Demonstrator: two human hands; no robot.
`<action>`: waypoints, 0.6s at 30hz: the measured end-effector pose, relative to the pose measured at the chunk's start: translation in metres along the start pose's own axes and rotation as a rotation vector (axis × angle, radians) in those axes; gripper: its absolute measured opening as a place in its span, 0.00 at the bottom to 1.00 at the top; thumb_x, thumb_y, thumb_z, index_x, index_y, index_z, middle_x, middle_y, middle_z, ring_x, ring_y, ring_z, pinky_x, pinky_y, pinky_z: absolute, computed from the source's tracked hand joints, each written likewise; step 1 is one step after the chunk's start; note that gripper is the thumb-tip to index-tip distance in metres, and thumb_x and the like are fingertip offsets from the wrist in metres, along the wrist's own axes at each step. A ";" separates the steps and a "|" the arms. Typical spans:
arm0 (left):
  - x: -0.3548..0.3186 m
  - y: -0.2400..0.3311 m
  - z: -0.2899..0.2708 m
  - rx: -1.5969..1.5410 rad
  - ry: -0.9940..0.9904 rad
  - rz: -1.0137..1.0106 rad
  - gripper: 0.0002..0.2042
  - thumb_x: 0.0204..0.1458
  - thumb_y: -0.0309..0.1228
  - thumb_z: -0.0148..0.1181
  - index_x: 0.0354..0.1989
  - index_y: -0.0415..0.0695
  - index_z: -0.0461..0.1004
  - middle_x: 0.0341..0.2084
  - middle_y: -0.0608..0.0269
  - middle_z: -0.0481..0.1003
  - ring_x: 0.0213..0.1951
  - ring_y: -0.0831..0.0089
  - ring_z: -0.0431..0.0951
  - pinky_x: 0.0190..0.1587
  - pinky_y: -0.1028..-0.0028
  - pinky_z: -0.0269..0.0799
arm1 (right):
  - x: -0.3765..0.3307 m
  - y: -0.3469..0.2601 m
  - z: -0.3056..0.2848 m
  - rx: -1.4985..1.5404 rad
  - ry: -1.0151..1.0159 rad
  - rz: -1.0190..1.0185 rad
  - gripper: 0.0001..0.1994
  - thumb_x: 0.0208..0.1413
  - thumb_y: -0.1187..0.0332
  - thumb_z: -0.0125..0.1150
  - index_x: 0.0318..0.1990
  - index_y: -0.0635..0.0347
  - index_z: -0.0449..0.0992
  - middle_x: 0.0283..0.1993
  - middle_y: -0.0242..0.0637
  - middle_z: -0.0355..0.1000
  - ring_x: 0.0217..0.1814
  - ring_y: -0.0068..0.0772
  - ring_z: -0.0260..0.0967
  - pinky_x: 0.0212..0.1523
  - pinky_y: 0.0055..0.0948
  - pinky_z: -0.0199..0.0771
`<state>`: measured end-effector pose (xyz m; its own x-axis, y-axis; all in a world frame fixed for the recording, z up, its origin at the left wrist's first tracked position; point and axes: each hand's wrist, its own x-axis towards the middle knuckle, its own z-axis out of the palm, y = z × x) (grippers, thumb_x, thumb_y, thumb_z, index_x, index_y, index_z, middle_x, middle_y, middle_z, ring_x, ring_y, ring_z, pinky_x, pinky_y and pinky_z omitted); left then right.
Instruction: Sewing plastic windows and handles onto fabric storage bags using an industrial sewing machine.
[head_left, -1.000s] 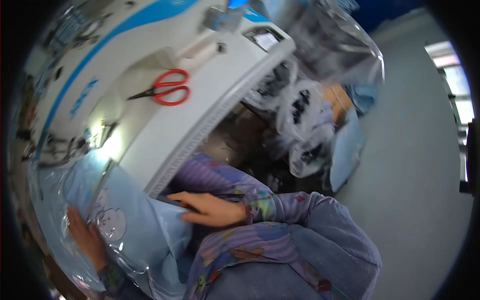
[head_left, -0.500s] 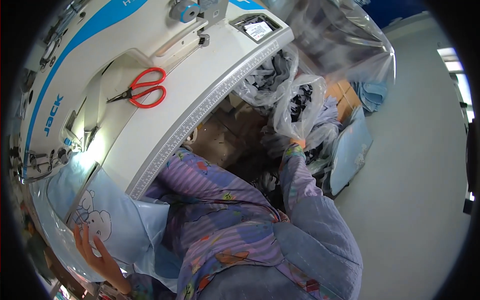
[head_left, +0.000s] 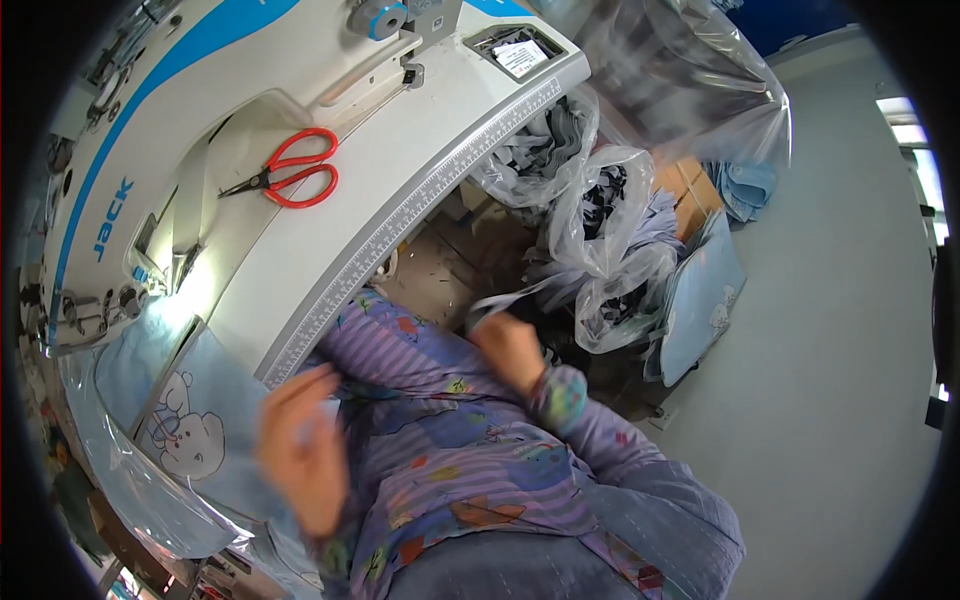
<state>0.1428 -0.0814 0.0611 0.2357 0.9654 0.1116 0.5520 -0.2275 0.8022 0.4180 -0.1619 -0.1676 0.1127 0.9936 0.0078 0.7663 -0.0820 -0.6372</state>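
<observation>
— What step is judged to be in hand?

— A fetching step, it seems. At the left, a pale blue fabric piece printed with a cartoon bear [head_left: 195, 435] is laid over the near edge of the white worktop [head_left: 330, 250], close under the white-and-blue sewing machine [head_left: 150, 120]. Beside it, the left hand [head_left: 300, 460] is held raised and blurred, just right of the fabric; its fingers [head_left: 300, 385] are spread open and nothing is gripped.

— And the right hand?

— The right hand [head_left: 512, 350] is stretched down past the worktop's edge toward the clear plastic bags stuffed with dark cut cloth [head_left: 610, 250]. A pale strip [head_left: 505, 300] is seen at it, but whether the fingers are closed on anything cannot be told.

— What would the next move call for?

— Probably a firm pinch on one piece from the bags. The red-handled scissors [head_left: 290, 180] are left untouched on the worktop.
</observation>
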 end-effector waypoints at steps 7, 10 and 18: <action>0.047 -0.019 0.053 -0.223 -0.475 -0.108 0.18 0.65 0.38 0.57 0.26 0.37 0.73 0.15 0.57 0.69 0.19 0.67 0.67 0.27 0.63 0.61 | 0.078 -0.128 -0.134 0.634 -0.518 -0.058 0.06 0.63 0.71 0.62 0.38 0.65 0.80 0.28 0.28 0.75 0.29 0.15 0.68 0.30 0.22 0.68; 0.073 -0.032 0.021 -0.629 -0.394 -0.196 0.15 0.67 0.38 0.56 0.31 0.39 0.74 0.20 0.66 0.71 0.27 0.76 0.68 0.35 0.71 0.66 | 0.121 -0.141 -0.155 0.781 -0.588 0.100 0.09 0.65 0.65 0.58 0.36 0.59 0.80 0.23 0.21 0.66 0.24 0.10 0.60 0.25 0.16 0.58; 0.093 -0.011 -0.041 -1.520 -0.216 0.015 0.09 0.70 0.33 0.50 0.47 0.42 0.72 0.47 0.63 0.75 0.54 0.76 0.73 0.61 0.67 0.69 | 0.188 -0.201 -0.120 1.062 -0.803 0.112 0.10 0.67 0.64 0.61 0.34 0.59 0.76 0.23 0.19 0.63 0.20 0.08 0.50 0.21 0.15 0.45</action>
<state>0.1261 0.0166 0.0862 0.4157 0.8973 0.1484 -0.7329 0.2338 0.6389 0.3612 0.0323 0.0549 -0.5395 0.7857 -0.3025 -0.1247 -0.4299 -0.8942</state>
